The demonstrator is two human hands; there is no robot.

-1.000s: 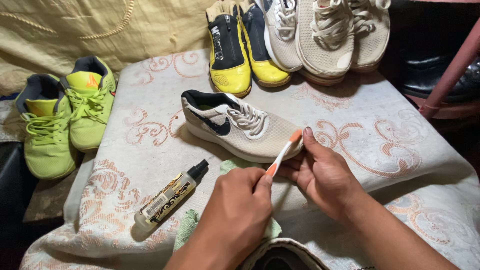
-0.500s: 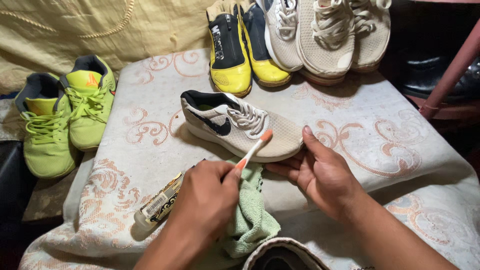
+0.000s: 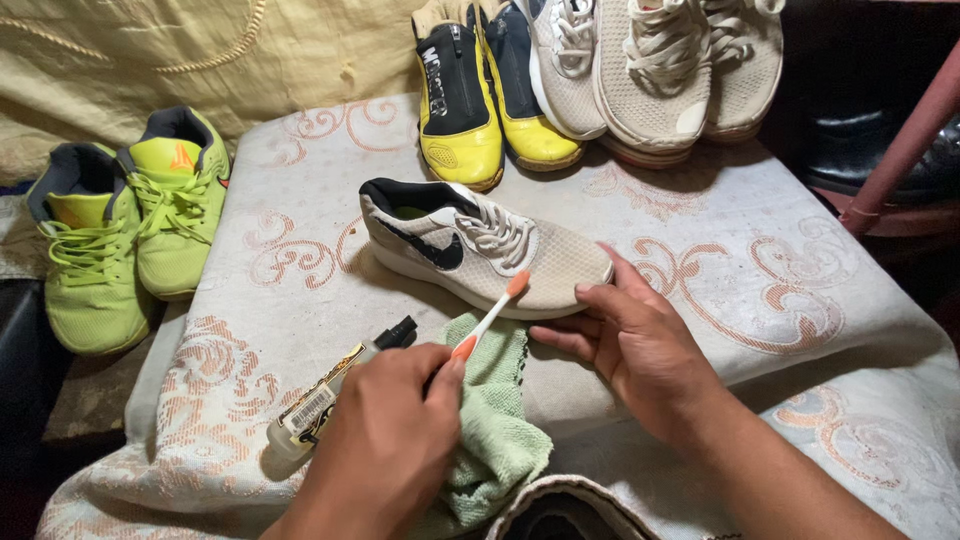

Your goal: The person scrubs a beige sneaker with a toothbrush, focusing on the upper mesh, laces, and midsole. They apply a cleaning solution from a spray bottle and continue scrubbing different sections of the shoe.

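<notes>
In the head view, the left hand [image 3: 385, 440] is gripping an orange-and-white toothbrush [image 3: 490, 316], fingers clamped on its handle, the orange head touching the near side of a beige mesh sneaker with white laces [image 3: 483, 247]. This sneaker is lying in the middle of a white patterned cloth-covered surface [image 3: 700, 200]. The right hand [image 3: 640, 340] is steadying the sneaker's toe, fingers spread against it. A green towel [image 3: 495, 410] is lying under the brush, a small spray bottle with a black cap [image 3: 335, 395] just left of it. Lime-green sneakers [image 3: 120, 225] are sitting far left, yellow-and-black shoes [image 3: 480, 90] at the far edge.
</notes>
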